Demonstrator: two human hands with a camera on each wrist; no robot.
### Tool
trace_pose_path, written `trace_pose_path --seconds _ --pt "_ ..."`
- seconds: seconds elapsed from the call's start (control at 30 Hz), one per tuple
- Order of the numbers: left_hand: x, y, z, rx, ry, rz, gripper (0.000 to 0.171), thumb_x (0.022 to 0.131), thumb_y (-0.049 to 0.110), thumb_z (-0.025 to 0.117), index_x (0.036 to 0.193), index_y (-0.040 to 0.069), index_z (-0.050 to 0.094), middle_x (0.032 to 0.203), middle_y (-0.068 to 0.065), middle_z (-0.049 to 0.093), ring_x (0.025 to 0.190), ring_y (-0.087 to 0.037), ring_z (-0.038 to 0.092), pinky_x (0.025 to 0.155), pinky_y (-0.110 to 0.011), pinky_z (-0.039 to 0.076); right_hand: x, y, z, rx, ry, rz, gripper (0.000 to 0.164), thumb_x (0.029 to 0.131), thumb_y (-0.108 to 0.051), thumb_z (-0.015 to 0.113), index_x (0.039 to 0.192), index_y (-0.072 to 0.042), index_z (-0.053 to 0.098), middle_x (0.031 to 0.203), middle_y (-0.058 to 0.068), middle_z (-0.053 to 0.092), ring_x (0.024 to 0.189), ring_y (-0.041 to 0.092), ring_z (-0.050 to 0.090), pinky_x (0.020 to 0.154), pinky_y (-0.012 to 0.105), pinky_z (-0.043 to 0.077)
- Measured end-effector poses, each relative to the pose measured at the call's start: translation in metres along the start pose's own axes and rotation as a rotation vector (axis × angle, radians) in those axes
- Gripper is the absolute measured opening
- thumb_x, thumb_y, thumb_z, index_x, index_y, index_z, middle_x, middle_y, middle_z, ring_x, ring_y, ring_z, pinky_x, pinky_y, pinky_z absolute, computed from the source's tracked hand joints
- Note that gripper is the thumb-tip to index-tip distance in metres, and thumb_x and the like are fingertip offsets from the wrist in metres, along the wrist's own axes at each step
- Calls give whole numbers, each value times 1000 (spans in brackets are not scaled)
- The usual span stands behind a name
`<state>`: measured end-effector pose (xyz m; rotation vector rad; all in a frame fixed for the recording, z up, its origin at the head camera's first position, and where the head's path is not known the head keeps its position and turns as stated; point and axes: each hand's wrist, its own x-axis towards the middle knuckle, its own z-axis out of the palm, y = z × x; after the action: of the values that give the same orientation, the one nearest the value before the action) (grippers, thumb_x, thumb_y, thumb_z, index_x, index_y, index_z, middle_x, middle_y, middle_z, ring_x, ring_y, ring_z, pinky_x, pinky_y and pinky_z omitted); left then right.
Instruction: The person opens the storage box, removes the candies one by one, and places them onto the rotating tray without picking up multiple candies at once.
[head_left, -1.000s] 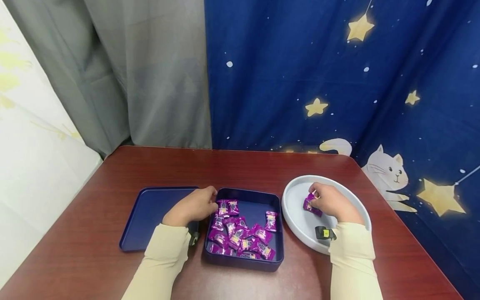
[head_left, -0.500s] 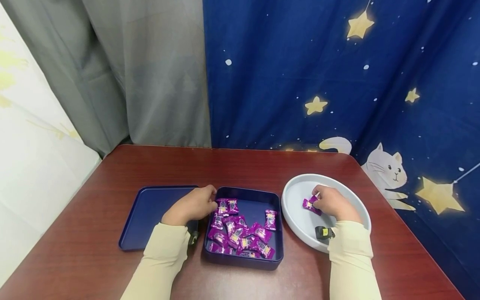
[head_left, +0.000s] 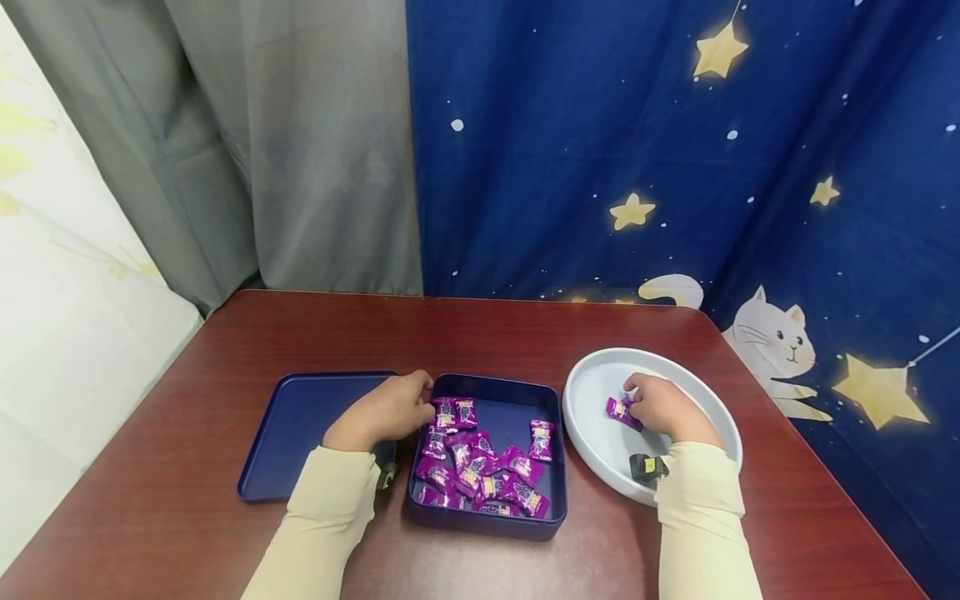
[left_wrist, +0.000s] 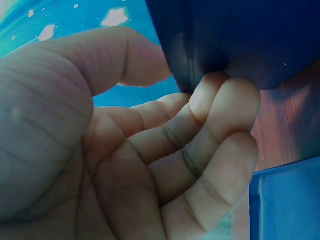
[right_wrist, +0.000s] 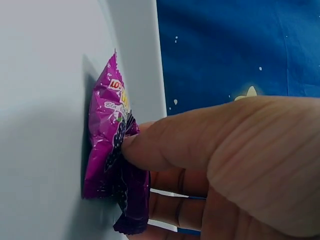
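My left hand [head_left: 382, 412] holds the left wall of the square navy box [head_left: 495, 523]; in the left wrist view the thumb [left_wrist: 135, 60] is at the box's edge and curled fingers [left_wrist: 230, 110] rest on its outer side. Several purple wrapped candies [head_left: 468, 475] lie in the box. Over the round white tray [head_left: 592, 458], my right hand [head_left: 671, 410] pinches a candy [right_wrist: 137, 192] between thumb and fingers. Another purple candy [right_wrist: 102, 135] lies on the tray right against it. The fingers partly hide the pinched candy.
A flat navy lid [head_left: 315, 433] lies left of the box, partly under my left arm. The reddish-brown table [head_left: 465, 333] ends at curtains [head_left: 562, 167] behind. A black wrist camera [head_left: 645, 467] hangs at my right wrist, over the tray.
My right hand has shifted slightly right and down on the tray; the candy on the tray now shows more apart from the fingers. My left hand and the box stay in place.
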<state>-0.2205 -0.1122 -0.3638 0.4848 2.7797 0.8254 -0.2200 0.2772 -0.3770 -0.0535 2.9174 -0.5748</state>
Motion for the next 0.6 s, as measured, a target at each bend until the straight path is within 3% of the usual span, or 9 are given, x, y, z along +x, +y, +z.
trace_pose_path --seconds 0.3,0.6 --pt "1 0 0 5 -1 -9 38 85 15 59 120 0 53 82 -5 58 69 -17 53 71 -39 49 1 -1 -1 -19 8 -1 36 80 -2 57 115 5 57 95 20 62 76 25 54 70 41 48" --pt "1 -1 0 6 -2 -8 38 86 15 59 120 0 53 83 -6 57 70 -18 53 72 -40 49 1 -3 -3 -58 34 -29 46 80 -4 59 124 6 53 111 27 59 90 32 52 89 54 44"
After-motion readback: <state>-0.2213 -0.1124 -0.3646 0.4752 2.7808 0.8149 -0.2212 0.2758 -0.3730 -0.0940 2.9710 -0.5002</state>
